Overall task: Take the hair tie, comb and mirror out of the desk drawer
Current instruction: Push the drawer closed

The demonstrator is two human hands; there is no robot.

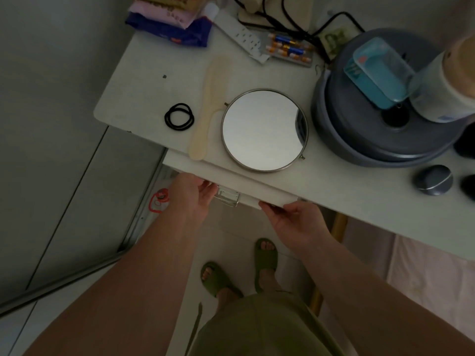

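On the white desk top [144, 80] lie black hair ties [179, 116], a pale comb [209, 104] and a round metal-rimmed mirror [264, 129], side by side near the front edge. The mirror overhangs the edge a little. Below them the white drawer front [231, 178] with a metal handle [227, 197] sticks out only slightly. My left hand [189, 199] presses against the drawer front left of the handle. My right hand [295, 222] grips the drawer front's lower right edge. The drawer's inside is hidden.
A grey round appliance [385, 129] with a blue container stands at the right. A power strip [244, 37], batteries [290, 48] and packets [172, 24] lie at the back. A dark oval object [433, 179] sits near the right edge. My feet in green slippers [264, 258] stand below.
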